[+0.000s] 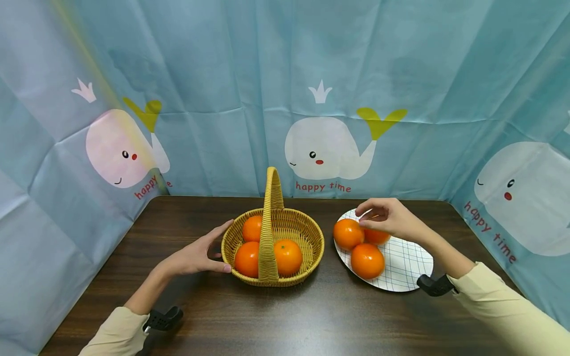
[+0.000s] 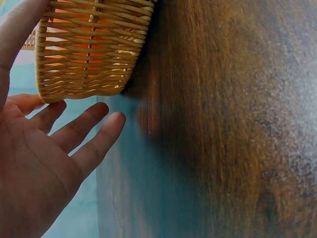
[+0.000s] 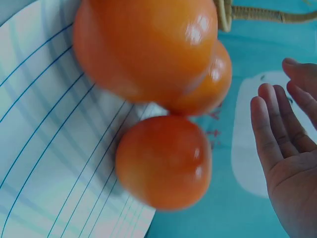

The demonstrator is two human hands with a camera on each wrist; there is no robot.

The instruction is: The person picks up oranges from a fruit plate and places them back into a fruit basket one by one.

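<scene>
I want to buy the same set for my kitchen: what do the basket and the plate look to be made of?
The basket looks like woven wicker or rattan, matte tan: interlaced strands show clearly in the left wrist view. The plate seems to be glazed ceramic or melamine, white with a thin blue grid; which one, the look leaves open.

A makeshift staged recording booth: whale-print "happy time" curtains (image 1: 320, 99) enclose a dark wooden tabletop (image 1: 311, 316) on three sides.
</scene>
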